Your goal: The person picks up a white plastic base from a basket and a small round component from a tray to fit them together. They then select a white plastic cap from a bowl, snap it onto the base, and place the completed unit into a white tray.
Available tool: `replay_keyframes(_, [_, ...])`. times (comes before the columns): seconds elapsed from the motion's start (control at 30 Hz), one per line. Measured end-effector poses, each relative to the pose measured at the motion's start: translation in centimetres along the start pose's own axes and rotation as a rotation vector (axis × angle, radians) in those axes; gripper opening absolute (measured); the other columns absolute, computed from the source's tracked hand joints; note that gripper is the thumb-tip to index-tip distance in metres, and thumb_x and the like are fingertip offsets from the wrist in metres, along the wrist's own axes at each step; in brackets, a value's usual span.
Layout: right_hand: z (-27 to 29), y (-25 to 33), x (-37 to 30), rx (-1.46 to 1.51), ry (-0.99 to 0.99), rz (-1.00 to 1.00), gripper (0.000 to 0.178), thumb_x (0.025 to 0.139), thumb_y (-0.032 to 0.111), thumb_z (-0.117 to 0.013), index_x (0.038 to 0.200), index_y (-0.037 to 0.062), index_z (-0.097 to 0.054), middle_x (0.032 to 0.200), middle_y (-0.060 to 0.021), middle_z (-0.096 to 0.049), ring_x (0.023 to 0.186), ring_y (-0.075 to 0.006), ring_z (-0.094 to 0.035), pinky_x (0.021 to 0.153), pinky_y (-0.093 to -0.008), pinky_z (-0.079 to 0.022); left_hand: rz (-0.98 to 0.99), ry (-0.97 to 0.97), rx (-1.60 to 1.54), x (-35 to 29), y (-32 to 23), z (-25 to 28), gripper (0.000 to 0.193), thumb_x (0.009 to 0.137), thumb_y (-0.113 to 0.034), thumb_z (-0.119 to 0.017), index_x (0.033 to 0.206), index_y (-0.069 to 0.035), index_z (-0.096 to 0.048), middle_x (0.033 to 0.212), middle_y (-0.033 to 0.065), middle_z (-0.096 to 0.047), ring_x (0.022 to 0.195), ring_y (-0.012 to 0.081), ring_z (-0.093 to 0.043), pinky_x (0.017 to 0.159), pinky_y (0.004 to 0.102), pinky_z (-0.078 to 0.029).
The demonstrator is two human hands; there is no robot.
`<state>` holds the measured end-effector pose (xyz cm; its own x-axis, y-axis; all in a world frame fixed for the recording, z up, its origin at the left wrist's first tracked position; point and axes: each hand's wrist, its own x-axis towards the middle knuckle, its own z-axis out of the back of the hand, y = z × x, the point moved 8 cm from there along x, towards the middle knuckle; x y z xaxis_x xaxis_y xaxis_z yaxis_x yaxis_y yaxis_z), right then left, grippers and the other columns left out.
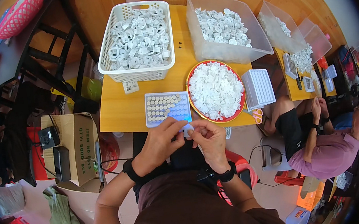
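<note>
Over the table's front edge, my left hand [161, 142] and my right hand [211, 143] meet with their fingertips pinched on a small white plastic part [186, 129]. Fingers cover much of it, so its exact shape is unclear. Just beyond my left hand lies a shallow white tray [180, 111] with rows of small round beige pieces [158, 102]; the front right of the tray holds none and looks bluish. Right of the tray, a round red plate [243, 91] is heaped with small white plastic pieces [215, 90].
A white basket [139, 75] and a clear bin [257, 45], both full of white ring-like parts, stand at the back of the yellow table [118, 106]. Stacked white trays [259, 88] and pink scissors [257, 116] are at right. Another person [328, 154] sits further right. A cardboard box [83, 146] stands left.
</note>
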<state>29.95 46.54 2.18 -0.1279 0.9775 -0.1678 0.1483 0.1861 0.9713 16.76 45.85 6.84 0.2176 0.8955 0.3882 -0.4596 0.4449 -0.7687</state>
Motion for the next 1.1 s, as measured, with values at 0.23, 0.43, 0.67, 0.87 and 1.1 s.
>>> replay_keyframes(0.23, [-0.9, 1.2, -0.3, 0.037, -0.048, 0.124, 0.018, 0.080, -0.003, -0.062, 0.097, -0.0016, -0.060, 0.080, -0.0035, -0.059, 0.070, -0.0054, -0.057, 0.055, -0.0171, -0.047, 0.363, -0.073, -0.619, -0.9, 2.6, -0.8, 0.029, 0.074, 0.009, -0.058, 0.102, 0.000, -0.060, 0.090, 0.0055, -0.056, 0.079, 0.0134, -0.059, 0.071, 0.0246, -0.051])
replay_keyframes(0.43, [-0.7, 2.3, -0.4, -0.314, -0.056, 0.307, 0.019, 0.075, -0.004, -0.064, 0.094, -0.0003, -0.062, 0.075, -0.0059, -0.055, 0.065, -0.0094, -0.057, 0.055, -0.0200, -0.047, 0.617, -0.182, -0.969, -1.7, 4.7, -2.6, 0.017, 0.079, 0.007, -0.054, 0.094, 0.002, -0.061, 0.090, 0.0051, -0.055, 0.079, 0.0118, -0.057, 0.066, 0.0214, -0.047])
replay_keyframes(0.67, [-1.2, 4.9, -0.5, -0.419, -0.041, 0.488, 0.020, 0.075, -0.007, -0.062, 0.094, 0.0002, -0.062, 0.076, -0.0072, -0.056, 0.064, -0.0125, -0.059, 0.055, -0.0216, -0.048, 0.663, -0.190, -1.276, -0.8, 4.0, -3.3, 0.013, 0.078, 0.004, -0.055, 0.088, 0.000, -0.060, 0.083, 0.0045, -0.060, 0.075, 0.0115, -0.056, 0.069, 0.0227, -0.045])
replay_keyframes(0.87, [-1.0, 5.9, 1.2, -0.462, 0.001, 0.509, 0.019, 0.075, -0.005, -0.062, 0.093, 0.0003, -0.062, 0.076, -0.0063, -0.056, 0.063, -0.0114, -0.057, 0.055, -0.0220, -0.047, 0.621, -0.222, -1.235, 0.0, 4.1, -2.7, 0.027, 0.075, 0.006, -0.055, 0.101, 0.000, -0.057, 0.092, 0.0057, -0.058, 0.084, 0.0127, -0.057, 0.076, 0.0261, -0.048])
replay_keyframes(1.1, [8.5, 13.0, 10.8, -0.537, -0.391, 0.639, 0.011, 0.075, 0.001, -0.062, 0.085, 0.0005, -0.063, 0.069, -0.0037, -0.057, 0.059, -0.0090, -0.051, 0.055, -0.0221, -0.043, 0.567, -0.283, -0.992, 0.0, 4.6, 0.5, 0.031, 0.080, 0.001, -0.058, 0.111, 0.002, -0.053, 0.099, 0.0058, -0.054, 0.086, 0.0123, -0.056, 0.077, 0.0263, -0.047])
